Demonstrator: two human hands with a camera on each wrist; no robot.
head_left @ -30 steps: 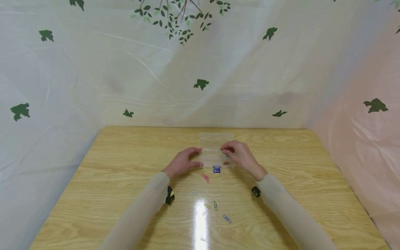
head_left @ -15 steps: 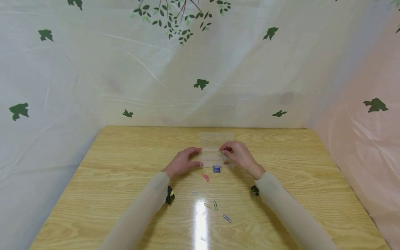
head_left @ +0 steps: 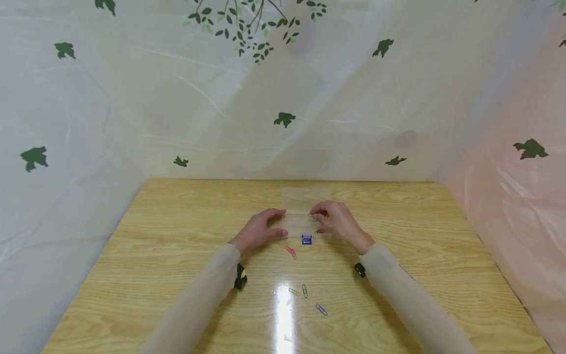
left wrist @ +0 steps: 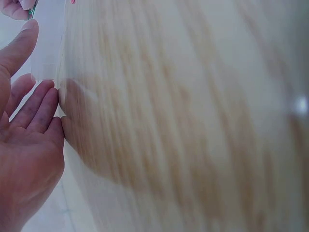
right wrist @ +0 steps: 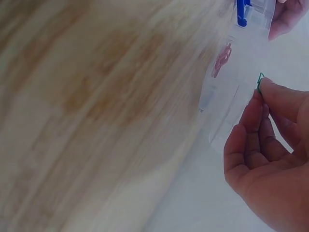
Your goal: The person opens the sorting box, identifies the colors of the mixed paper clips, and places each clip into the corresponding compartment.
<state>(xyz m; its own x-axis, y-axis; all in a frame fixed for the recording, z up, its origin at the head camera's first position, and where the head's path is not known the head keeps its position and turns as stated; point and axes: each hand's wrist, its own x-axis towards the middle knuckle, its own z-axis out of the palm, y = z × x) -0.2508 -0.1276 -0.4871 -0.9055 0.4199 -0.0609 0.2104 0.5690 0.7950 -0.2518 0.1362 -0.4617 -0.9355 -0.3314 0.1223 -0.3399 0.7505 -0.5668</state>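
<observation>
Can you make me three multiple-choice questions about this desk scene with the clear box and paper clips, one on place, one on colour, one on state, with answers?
1. Where does the left hand rest?
A. Against the left side of the clear box
B. On the blue latch
C. At the near table edge

2. What colour is the paper clip pinched by the right hand?
A. Pink
B. Green
C. Blue

3. How does the clear box stand?
A. Shut and latched
B. Lying on its side
C. Open, lid tipped back

Answers:
1. A: the head view shows the left hand's fingers laid straight against the box's left end.
2. B: the right wrist view shows a green clip between thumb and forefinger.
3. C: the head view shows the lid lifted behind the tray, with the blue latch free at the front.
</observation>
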